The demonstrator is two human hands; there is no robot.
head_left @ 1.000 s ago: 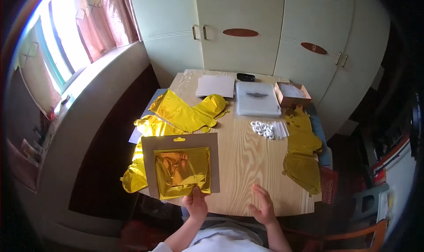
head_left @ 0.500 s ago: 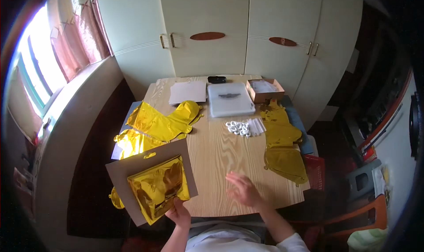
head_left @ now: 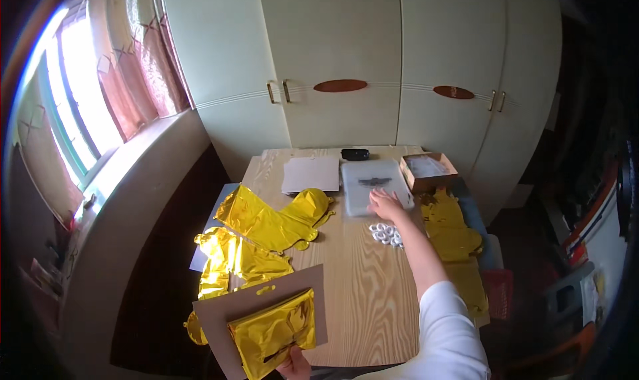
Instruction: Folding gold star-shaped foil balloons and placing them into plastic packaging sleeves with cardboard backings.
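Observation:
At the near left, my left hand [head_left: 295,365] pinches a folded gold foil balloon [head_left: 279,330] against a brown card [head_left: 219,317] with a hanging hole. The card is tilted, and part of the hand is hidden behind it. My right arm stretches far across the table. Its hand [head_left: 387,205], fingers apart, is over the near part of a translucent plastic box [head_left: 363,180] with a dark mark on its lid. Whether the fingertips touch the lid, I cannot tell. Just nearer than the hand, several white rings [head_left: 385,234] lie in a pile, partly beside my forearm.
Flat gold foil balloons [head_left: 269,220] spread over the table's left side, and more gold foil [head_left: 446,230] covers the right edge. Brown cards [head_left: 311,175] are stacked at the back, near a black object [head_left: 355,154]. An open cardboard box [head_left: 428,172] holds clear plastic bags.
My right hand has reached forward from the near table to the plastic box. My left hand still holds the card and balloon. The whole view has shifted, with the table lower and further right.

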